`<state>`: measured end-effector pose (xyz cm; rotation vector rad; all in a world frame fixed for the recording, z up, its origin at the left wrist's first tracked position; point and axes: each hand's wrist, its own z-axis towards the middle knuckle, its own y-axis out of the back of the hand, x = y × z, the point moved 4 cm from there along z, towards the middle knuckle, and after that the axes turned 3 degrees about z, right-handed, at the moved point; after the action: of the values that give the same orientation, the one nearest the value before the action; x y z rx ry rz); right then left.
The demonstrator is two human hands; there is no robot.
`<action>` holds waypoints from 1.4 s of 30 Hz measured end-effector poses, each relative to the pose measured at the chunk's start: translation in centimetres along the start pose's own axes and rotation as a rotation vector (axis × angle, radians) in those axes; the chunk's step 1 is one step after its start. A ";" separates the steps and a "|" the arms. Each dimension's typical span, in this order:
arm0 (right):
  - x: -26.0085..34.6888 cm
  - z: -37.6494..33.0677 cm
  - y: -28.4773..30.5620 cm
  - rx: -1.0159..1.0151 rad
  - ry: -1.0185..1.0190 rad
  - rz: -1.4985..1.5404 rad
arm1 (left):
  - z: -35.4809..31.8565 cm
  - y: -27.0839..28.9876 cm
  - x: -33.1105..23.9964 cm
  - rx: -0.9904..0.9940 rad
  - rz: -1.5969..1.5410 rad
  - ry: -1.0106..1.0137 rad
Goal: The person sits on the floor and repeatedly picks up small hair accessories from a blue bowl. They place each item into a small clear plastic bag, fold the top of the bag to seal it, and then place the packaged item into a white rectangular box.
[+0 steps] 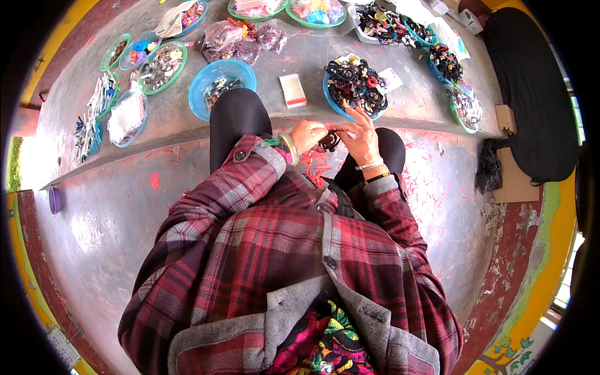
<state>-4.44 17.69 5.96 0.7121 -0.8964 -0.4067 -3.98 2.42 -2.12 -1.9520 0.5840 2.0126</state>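
Observation:
Between my two hands hangs a small dark loop, which looks like a black elastic hair tie. My left hand is closed, its thumb and fingertips pinching the loop's left side. My right hand pinches the other side between thumb and forefinger, its remaining fingers raised. Just beyond the right hand stands a blue bowl heaped with similar black hair ties, some with coloured beads or charms. Left of that bowl, a white box with a red edge lies on the grey ledge.
A blue basin with small metallic-looking pieces stands beyond my left knee. Green and blue trays of small goods line the ledge, among them a tray of brown and white pieces. Red scraps litter the floor. A black cushion-like object lies far right.

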 end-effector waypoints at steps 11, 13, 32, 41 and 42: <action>-1.2 -0.6 -0.8 0.056 -0.085 0.020 | -0.7 -0.6 -1.7 -0.068 -0.403 0.252; -1.3 -0.7 -1.0 0.113 -0.067 -0.030 | -0.8 -0.7 -2.3 -0.075 -0.416 0.298; 0.7 -0.3 -0.3 0.169 -0.027 0.073 | -0.9 -0.6 -2.4 -0.070 -0.663 0.380; 0.5 -0.5 -0.6 0.199 -0.081 0.175 | -1.0 -0.6 -3.0 -0.060 -0.711 0.408; 0.5 -0.5 -0.5 0.207 -0.075 0.166 | -1.0 -0.6 -3.0 -0.060 -0.705 0.411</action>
<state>-3.78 17.23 5.69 0.8087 -1.0710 -0.1952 -2.64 2.67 0.81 -2.2020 -0.1029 1.2232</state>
